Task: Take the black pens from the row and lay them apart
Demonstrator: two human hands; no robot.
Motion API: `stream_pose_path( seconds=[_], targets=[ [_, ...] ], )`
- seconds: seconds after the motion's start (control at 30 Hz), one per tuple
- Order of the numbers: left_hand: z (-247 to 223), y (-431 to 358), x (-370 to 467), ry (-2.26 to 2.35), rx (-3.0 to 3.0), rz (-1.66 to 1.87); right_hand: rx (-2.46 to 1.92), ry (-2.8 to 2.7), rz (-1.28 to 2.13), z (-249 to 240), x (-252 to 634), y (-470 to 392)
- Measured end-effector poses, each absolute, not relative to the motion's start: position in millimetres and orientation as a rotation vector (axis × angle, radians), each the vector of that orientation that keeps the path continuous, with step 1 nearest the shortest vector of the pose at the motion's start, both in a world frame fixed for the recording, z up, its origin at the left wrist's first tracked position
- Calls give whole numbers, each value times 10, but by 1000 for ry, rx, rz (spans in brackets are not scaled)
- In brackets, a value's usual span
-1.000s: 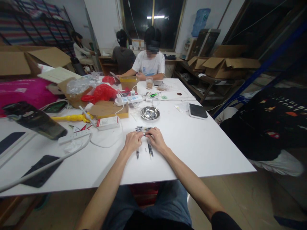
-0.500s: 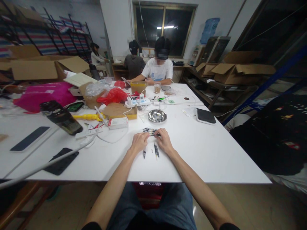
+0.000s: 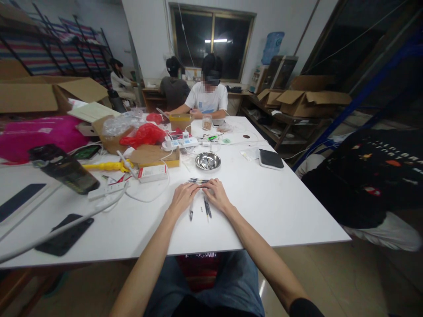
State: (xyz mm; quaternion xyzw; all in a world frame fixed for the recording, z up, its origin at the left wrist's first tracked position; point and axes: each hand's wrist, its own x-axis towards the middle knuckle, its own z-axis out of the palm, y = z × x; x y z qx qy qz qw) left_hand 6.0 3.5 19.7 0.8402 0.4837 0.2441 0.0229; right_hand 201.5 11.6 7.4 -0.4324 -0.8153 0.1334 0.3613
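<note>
My left hand (image 3: pixel 184 196) and my right hand (image 3: pixel 216 194) meet over the white table, fingers closed on the two ends of a dark pen (image 3: pixel 202 187) held level between them. Just beyond my fingertips, several black and clear pens (image 3: pixel 195 180) lie side by side, partly covered by my hands. Nearer to me, one pen part with a dark tip (image 3: pixel 191 214) points toward the table's edge. To its right are slim black pen pieces (image 3: pixel 207 208), with tiny bits (image 3: pixel 202 209) between them. A shiny metal bowl (image 3: pixel 208 167) with small parts inside stands past the pens.
At left are a white power strip (image 3: pixel 110 190), a dark bottle (image 3: pixel 64 169), a phone (image 3: pixel 65 234) and a thick cable. A black-and-white device (image 3: pixel 271 159) lies at right. Across the table sits a person in white (image 3: pixel 211 97); another person in black (image 3: pixel 366 176) is close at right.
The view has turned slightly, shifting the scene left. My hands have drawn closer together, with the dark pen now level between them. The loose pieces on the table lie as before.
</note>
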Motion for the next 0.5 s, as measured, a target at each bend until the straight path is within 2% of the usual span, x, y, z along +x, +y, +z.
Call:
stream_pose_path(
  seconds=[0.13, 0.37, 0.5],
  targets=[
    [201, 56, 57, 1457, 2681, 774, -1143, -2026, 344, 39, 2030, 144],
    [227, 51, -315, 1679, 2576, 828, -1178, -1888, 381, 24, 2112, 152],
    [177, -96, -429, 1736, 2517, 876, -1104, -1982, 409, 29, 2152, 44]
  ],
)
